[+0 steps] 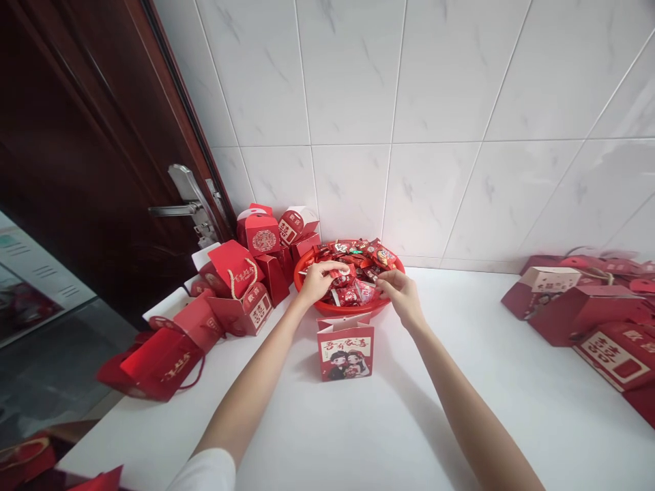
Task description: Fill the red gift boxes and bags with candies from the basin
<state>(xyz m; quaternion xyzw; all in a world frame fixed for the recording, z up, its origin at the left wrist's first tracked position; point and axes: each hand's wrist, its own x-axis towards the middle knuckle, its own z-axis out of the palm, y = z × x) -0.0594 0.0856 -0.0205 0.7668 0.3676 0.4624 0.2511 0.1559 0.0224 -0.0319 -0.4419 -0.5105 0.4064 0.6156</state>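
Note:
A red plastic basin (307, 300) full of wrapped candies (361, 260) stands near the tiled wall. My left hand (321, 278) reaches over its left side, fingers closed on a red-wrapped candy (344, 277). At the basin's right side is my right hand (402, 292), with thumb and fingertips pinched together above the candies; what they hold, if anything, is too small to make out. Between my forearms, just in front of the basin, a red paper gift box (346, 354) stands upright with its top open. Its front shows a cartoon couple.
Several red gift boxes (240, 293) are piled left of the basin, near a dark door (102, 123) with a metal handle (177, 210). More red boxes (588, 307) lie at the right. All stand on a white table (317, 436) against the tiled wall (348, 82).

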